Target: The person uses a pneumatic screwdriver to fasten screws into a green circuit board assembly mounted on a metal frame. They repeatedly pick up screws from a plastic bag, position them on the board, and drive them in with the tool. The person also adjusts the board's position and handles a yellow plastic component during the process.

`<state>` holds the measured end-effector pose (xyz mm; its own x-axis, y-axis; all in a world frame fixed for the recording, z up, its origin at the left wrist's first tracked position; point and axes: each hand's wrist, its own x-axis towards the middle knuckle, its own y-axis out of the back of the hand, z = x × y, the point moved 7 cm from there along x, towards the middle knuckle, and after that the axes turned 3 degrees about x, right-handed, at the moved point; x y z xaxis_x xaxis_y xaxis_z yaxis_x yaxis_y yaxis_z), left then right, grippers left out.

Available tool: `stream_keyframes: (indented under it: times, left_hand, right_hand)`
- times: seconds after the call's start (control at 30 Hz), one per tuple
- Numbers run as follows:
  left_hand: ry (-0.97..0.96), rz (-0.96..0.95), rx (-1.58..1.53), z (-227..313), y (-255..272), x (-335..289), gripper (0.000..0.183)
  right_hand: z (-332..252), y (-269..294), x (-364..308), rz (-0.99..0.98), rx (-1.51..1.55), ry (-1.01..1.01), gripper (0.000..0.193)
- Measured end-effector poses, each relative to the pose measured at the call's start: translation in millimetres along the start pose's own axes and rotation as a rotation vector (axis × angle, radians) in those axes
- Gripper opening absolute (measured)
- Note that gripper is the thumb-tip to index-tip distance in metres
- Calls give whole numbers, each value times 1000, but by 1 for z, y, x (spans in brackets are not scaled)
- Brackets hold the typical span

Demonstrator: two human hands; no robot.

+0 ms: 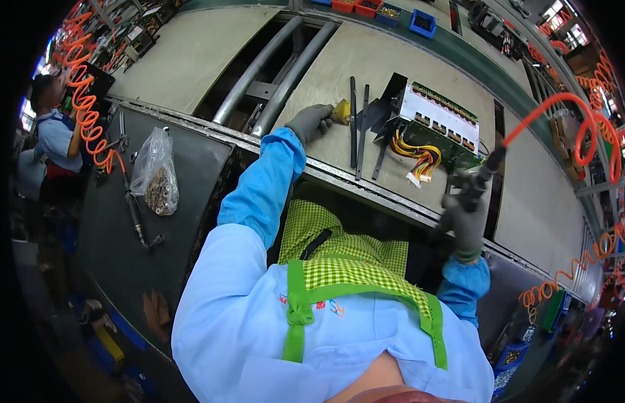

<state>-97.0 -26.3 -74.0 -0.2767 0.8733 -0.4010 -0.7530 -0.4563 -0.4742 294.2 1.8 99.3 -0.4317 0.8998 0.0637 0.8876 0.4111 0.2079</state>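
Observation:
My left hand [311, 124], in a dark grey glove, has its fingers closed at the edge of a small yellow translucent piece [341, 112]. Just right of that piece lie long thin black strips [353, 124] on the pale board. In my right hand [465, 225], also gloved and smeared by motion, is a dark air screwdriver [475, 187] joined to an orange hose. Between the hands sits an electronic unit [438, 115] with a white top and rows of components. A bundle of yellow, orange and dark wires [420, 156] with white connectors spills from its near side.
Metal rollers [258, 74] show in a gap left of the board. On the dark side table [111, 235] lie a plastic bag of small metal parts [161, 185] and another air tool [136, 218]. Coloured bins [422, 23] line the far side. Another person [57, 134] stands far left.

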Motion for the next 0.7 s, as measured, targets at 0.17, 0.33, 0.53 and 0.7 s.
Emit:
stream_keyframes:
  times: [0.17, 0.33, 0.53, 0.7]
  left_hand:
    - [113, 7, 112, 3, -14, -8, 15]
    - [39, 23, 338, 13, -27, -1, 18]
    - [88, 48, 477, -2, -2, -23, 24]
    - [91, 122, 576, -14, 14, -47, 36]
  right_hand:
    - [48, 118, 29, 336, -40, -212, 44]
    - [134, 175, 72, 400, -591, -96, 56]
    - [141, 139, 77, 228, -952, -181, 73]
    - [158, 149, 57, 301, -769, -153, 81]
